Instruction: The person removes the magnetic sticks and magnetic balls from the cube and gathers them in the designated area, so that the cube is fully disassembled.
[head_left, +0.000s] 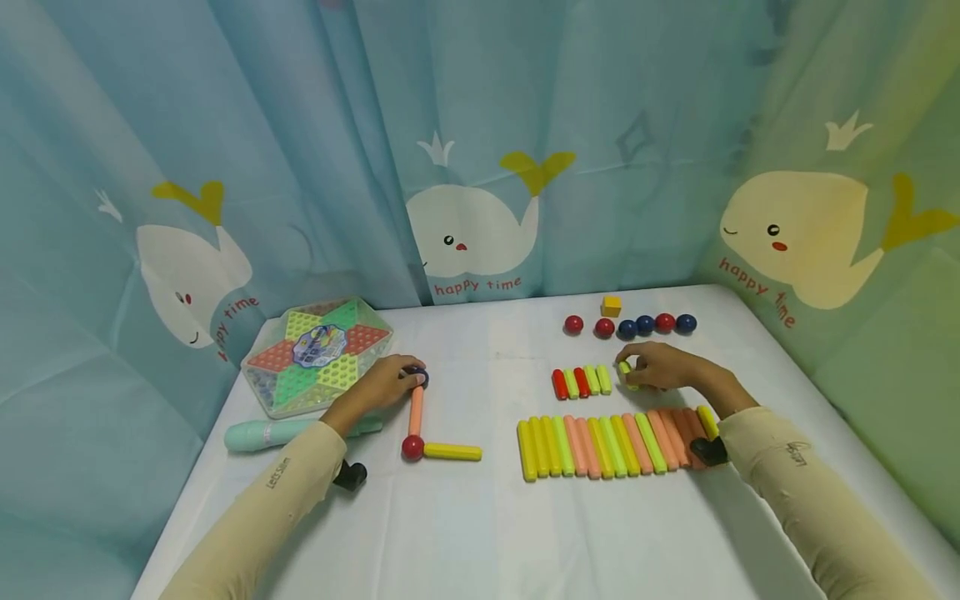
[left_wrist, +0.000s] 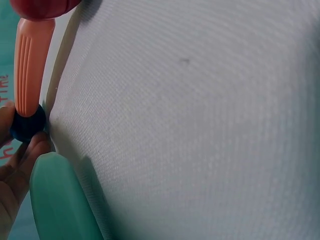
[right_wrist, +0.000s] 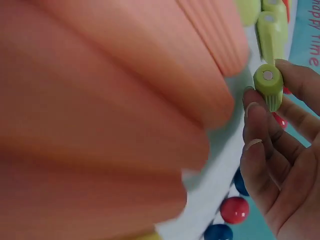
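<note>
My left hand (head_left: 388, 381) grips a dark blue ball (left_wrist: 29, 124) between thumb and fingers. That ball sits at the far end of an orange stick (head_left: 416, 412), whose near end meets a red ball (head_left: 412, 447). From the red ball a yellow stick (head_left: 453, 452) runs off to the right. On the right, my right hand (head_left: 657, 367) pinches a short light-green stick (right_wrist: 269, 82), a round metallic disc showing in its end. Beside it lies a row of short red and green sticks (head_left: 581, 382).
Nearer me is a long row of yellow, green and orange sticks (head_left: 600, 447), under the right wrist. Several red and blue balls (head_left: 646, 325) and a yellow cube (head_left: 611, 306) stand at the back. A star-patterned game board (head_left: 281, 392) and a teal tapered object (head_left: 262, 435) lie at left.
</note>
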